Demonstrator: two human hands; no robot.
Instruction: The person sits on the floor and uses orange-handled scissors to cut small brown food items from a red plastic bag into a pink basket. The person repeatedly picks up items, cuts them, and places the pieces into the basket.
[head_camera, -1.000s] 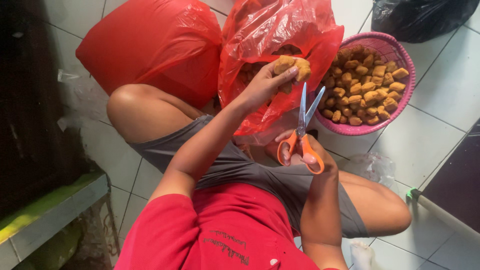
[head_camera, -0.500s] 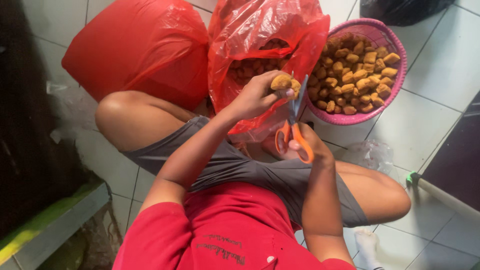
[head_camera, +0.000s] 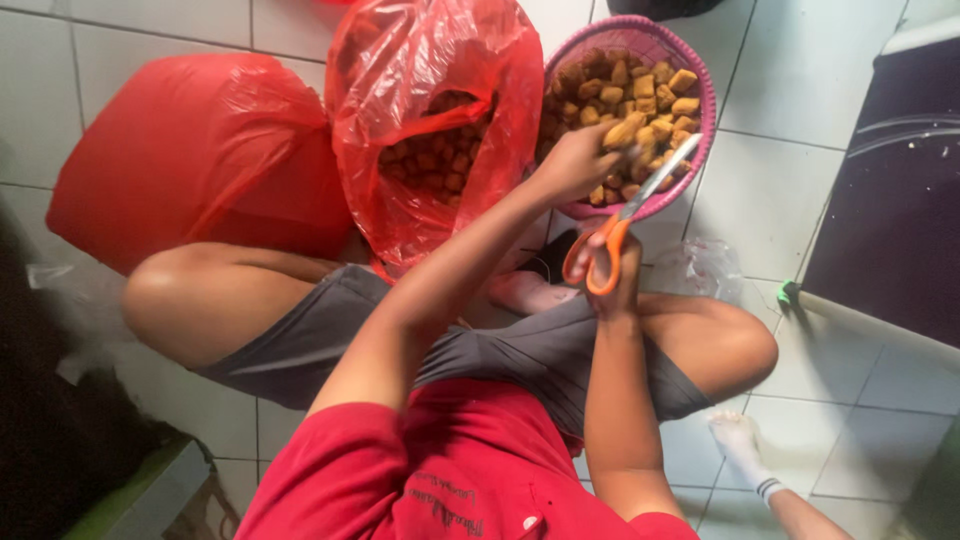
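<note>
- A golden fried puff (head_camera: 622, 131) is held tight in the left hand (head_camera: 575, 162), right over the pink basket (head_camera: 706, 130).
- Scissors (head_camera: 622, 228) with orange handles are gripped by the right hand (head_camera: 612, 272); the blades are a little apart and pointed at 1 o'clock, towards the puff.
- The basket is seen at 1 o'clock from the hands and is piled nearly full, so much looks already done.
- At 10 o'clock an open red bag (head_camera: 435, 120) is seen with more puffs inside, so some looks left.
- A shut red bag (head_camera: 195, 160) is seen further out, at 9 o'clock.
</note>
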